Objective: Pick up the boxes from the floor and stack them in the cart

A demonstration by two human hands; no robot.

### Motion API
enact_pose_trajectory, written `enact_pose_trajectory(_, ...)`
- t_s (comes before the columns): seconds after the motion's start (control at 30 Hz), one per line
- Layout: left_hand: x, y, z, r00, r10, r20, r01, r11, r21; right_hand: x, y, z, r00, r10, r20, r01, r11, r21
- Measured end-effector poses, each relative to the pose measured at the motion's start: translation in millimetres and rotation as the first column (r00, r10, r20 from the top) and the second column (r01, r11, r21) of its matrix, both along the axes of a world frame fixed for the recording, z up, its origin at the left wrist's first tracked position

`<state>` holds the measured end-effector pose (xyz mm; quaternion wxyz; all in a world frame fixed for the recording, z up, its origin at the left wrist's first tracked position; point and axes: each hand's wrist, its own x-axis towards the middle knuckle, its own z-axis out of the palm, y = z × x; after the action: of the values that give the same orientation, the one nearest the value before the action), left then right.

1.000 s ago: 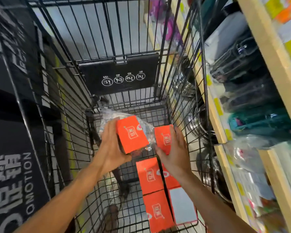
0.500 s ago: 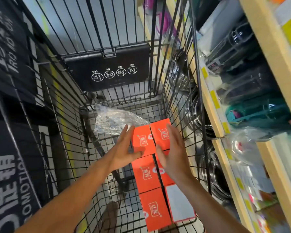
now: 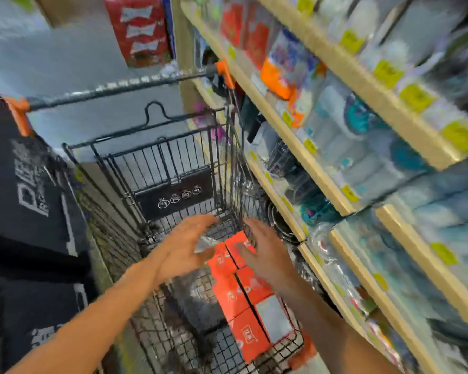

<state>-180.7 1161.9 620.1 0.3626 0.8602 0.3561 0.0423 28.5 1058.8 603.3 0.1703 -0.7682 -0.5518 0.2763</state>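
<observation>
Boxes point(image 3: 237, 287), orange, lie in rows inside a wire cart point(image 3: 157, 163).
Left hand point(image 3: 185, 245) and right hand point(image 3: 265, 256) hover above them, fingers spread, holding nothing.

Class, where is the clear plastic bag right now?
The plastic bag lies in the cart, under the left hand, just left of the orange boxes.

The whole picture is looking smeared, so the small white marks on the flat orange cardboard boxes point(image 3: 229, 295) and on the black sign point(image 3: 173, 195) at the far end of the black wire cart point(image 3: 157, 147) are too fuzzy to read. The left hand point(image 3: 185, 247) and the right hand point(image 3: 265, 255) are covering parts of the far boxes, and a bit of crinkly clear plastic point(image 3: 204, 242) is peeking out under the left one. The goods on the long wooden shelves point(image 3: 319, 174) are blurring into blobs of colour, and both arms are running off the bottom edge.
</observation>
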Motion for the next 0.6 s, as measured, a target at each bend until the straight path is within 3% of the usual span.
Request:
enact_pose_trajectory(0.13, 14.1, 3.4, 55.1, 0.982, -0.185, 0.032, 0.177, 0.971, 0.163, 7.2, -34.0, 59.7, 0.997, -0.002, 0.074, 0.001, 1.0, 0.014)
enact_pose_trajectory(0.33, 62.4, -30.6, 133.2, 0.894, -0.44, -0.083, 0.432, 0.797, 0.422, 40.1, -114.3, 136.9, 0.973, -0.157, 0.172, 0.135, 0.982, 0.131)
enact_pose_trajectory(0.43, 85.4, -66.1, 162.2, 0.871, -0.47, -0.143, 0.482, 0.759, 0.438, 61.8, -163.2, 167.3, 0.956, -0.183, 0.23, 0.173, 0.983, 0.063)
enact_pose_trajectory(0.6, 124.4, -152.8, 195.7, 0.833, -0.508, -0.221, 0.548, 0.701, 0.456, 88.2, -270.5, 200.8, 0.916, -0.287, 0.28, 0.269, 0.958, 0.102)
